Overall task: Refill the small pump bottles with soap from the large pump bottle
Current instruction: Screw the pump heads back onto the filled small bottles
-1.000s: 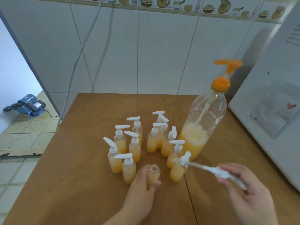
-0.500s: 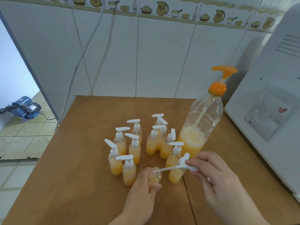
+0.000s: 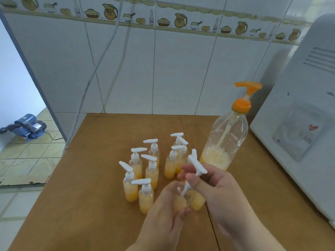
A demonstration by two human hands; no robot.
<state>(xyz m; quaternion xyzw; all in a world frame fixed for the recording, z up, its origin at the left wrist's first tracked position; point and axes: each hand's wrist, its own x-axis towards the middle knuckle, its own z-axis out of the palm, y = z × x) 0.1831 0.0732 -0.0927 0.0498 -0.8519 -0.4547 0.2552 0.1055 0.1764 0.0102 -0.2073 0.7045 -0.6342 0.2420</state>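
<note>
Yellow soap fills the small bottle (image 3: 179,201) that our left hand (image 3: 163,212) grips, fingers curled round it, at the near edge of the wooden table (image 3: 90,178). Our right hand (image 3: 213,187) pinches a white pump (image 3: 196,166) between thumb and fingers, its tube angled down into the bottle's open neck. We see a cluster of capped small bottles (image 3: 150,171) just behind, holding yellow soap. Beside them to the right stands the large bottle (image 3: 226,140) with an orange pump, soap low inside.
</note>
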